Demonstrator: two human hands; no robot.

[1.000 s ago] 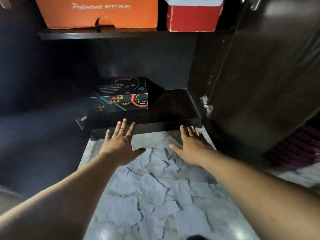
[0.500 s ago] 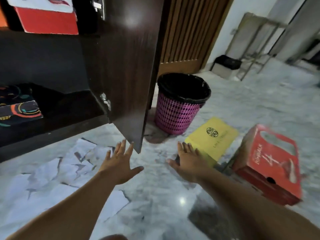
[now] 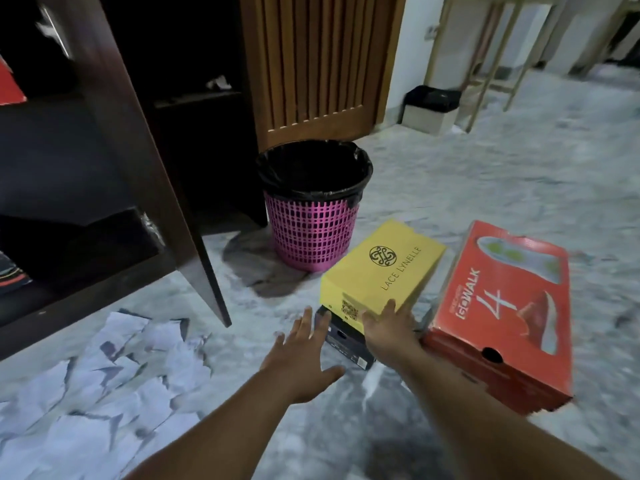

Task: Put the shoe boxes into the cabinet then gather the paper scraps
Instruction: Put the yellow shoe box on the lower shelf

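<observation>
Yellow shoe box (image 3: 382, 271) lies just ahead, long axis running away from me — my right hand (image 3: 388, 332) touches its near end, fingers spread; left hand (image 3: 299, 355) open beside it.

You are on the floor of a home, by the look of it a hallway or living room. The marble floor (image 3: 467, 188), the slatted wooden door (image 3: 318, 60), the dark wooden cabinet (image 3: 114, 109) standing open, the pink waste basket (image 3: 311, 233) with its black liner and the shoe boxes (image 3: 384, 271) beside it all point to a household.
</observation>
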